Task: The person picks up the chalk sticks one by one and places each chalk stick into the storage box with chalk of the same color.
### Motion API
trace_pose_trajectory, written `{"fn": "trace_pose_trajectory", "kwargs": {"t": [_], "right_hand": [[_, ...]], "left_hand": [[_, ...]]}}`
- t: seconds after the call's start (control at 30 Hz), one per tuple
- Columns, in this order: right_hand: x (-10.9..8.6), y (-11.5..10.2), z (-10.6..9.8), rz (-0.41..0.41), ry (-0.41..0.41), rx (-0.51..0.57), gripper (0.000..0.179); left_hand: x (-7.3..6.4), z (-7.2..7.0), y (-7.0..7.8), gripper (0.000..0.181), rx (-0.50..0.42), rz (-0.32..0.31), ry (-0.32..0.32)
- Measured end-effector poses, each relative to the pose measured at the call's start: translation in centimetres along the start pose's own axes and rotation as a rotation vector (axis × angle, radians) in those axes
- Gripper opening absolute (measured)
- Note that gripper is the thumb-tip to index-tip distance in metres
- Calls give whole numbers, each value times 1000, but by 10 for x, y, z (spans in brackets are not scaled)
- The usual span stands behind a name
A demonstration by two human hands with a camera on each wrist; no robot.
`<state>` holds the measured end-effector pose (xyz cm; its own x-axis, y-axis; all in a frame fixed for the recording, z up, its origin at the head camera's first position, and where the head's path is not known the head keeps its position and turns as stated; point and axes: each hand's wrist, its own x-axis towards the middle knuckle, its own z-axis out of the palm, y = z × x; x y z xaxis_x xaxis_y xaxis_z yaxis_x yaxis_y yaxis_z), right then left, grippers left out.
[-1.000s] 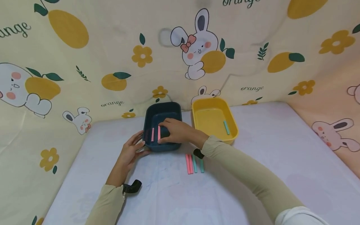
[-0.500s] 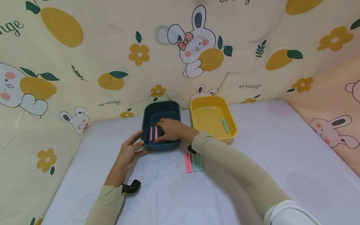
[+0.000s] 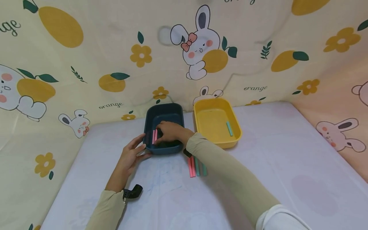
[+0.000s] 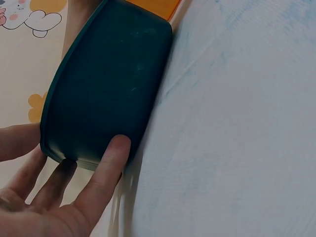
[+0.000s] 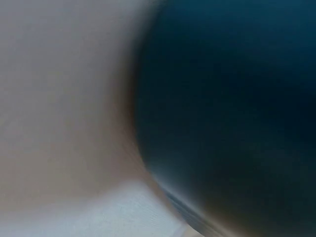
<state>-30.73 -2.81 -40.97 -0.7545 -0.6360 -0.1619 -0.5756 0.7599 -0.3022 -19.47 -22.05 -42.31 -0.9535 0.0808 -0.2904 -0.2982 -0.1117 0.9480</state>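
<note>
In the head view, my left hand (image 3: 130, 158) holds the front left corner of a dark blue tub (image 3: 165, 150). The left wrist view shows its thumb (image 4: 111, 155) against the tub's wall and the other fingers round the corner at the rim. Inside the tub, my right hand (image 3: 169, 131) pinches a pink chalk stick (image 3: 156, 134) between thumb and fingertips. A second pink chalk stick (image 3: 153, 136) lies close beside it, to the left. Dark blue wall fills much of the right wrist view, where the fingers are hidden.
Right of the dark blue tub stands a yellow tub (image 3: 211, 119) with one teal chalk stick (image 3: 229, 128). Pink chalk sticks (image 3: 191, 167) and teal chalk sticks (image 3: 197, 166) lie in a row on the white cloth, partly under the right forearm. A printed curtain (image 3: 138, 76) rises behind.
My right hand has moved left inside the dark blue tub, bringing its pink chalk stick up beside the other one. The left hand keeps its hold on the corner.
</note>
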Motion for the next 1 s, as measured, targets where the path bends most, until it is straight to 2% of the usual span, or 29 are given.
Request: {"fn": "trace_pose_trajectory", "kwargs": {"t": [0.33,0.7,0.8,1.0], "right_hand": [[4,-3,5,-18,-9,-98,78],[4,-3,6,2,8,-88,80],[3,-2,6,-14,7,-73,77],[-7,0,-9,-71,68,-47,66]], "left_hand": [[-1,-1,-4,53,-3,14,-14],[-2,1,-1,54,21,21,-16],[-4,1,-1,55,24,12,-23],[-2,0,-1,55,49,7,-20]]}}
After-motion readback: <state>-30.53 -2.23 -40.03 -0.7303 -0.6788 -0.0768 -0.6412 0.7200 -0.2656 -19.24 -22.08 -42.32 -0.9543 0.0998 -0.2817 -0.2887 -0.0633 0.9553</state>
